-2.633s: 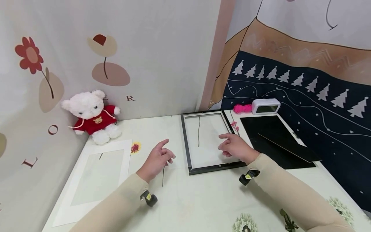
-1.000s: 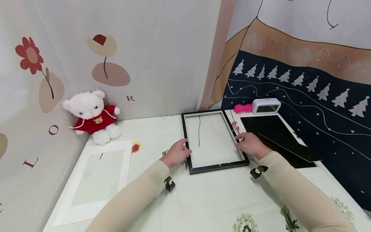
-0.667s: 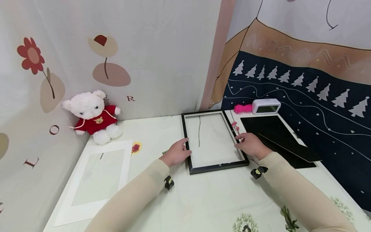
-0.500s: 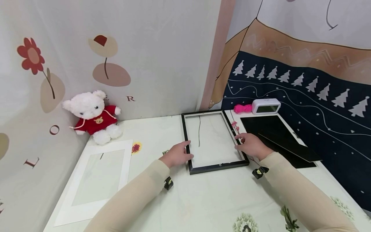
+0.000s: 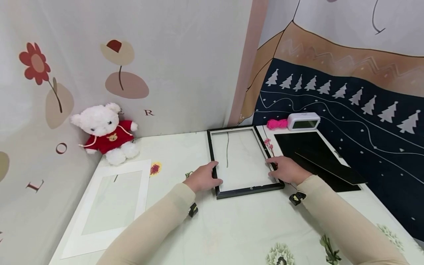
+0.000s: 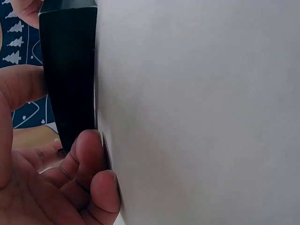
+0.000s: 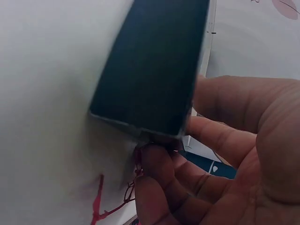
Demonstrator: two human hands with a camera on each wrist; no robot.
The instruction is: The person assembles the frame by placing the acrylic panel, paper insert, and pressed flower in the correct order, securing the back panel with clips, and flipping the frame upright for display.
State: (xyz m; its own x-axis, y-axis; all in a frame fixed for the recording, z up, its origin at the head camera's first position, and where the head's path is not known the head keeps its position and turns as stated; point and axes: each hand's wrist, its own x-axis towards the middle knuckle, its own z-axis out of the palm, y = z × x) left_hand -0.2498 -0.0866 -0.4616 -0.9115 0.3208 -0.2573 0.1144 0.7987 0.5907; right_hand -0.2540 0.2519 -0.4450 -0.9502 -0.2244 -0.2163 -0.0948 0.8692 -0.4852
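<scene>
A black picture frame (image 5: pixel 250 190) lies face down or up, I cannot tell which, on the table, a pale panel showing inside it. My left hand (image 5: pixel 202 177) grips its left side, thumb over the rim; in the left wrist view the fingers (image 6: pixel 90 154) curl at the frame's lower edge (image 6: pixel 70 61). On the opposite side my right hand (image 5: pixel 287 170) holds the frame. In the right wrist view that thumb (image 7: pixel 229 101) presses the frame side (image 7: pixel 152 65), with the other fingers bent beneath. Part of each hand's grasp is hidden in the head view.
Left lies a white mat board (image 5: pixel 71 235) with a rectangular window; behind it sits a white teddy bear (image 5: pixel 114 138). To the right are black boards (image 5: pixel 326 165), one tilted over another. A white digital clock (image 5: pixel 303 122) and a pink bundle (image 5: pixel 277 124) stand behind them.
Both hands were raised, apart from the frame's sides; they have come to its left and right edges and taken hold. Lately they have slid slightly along the edges. The frame has not visibly moved.
</scene>
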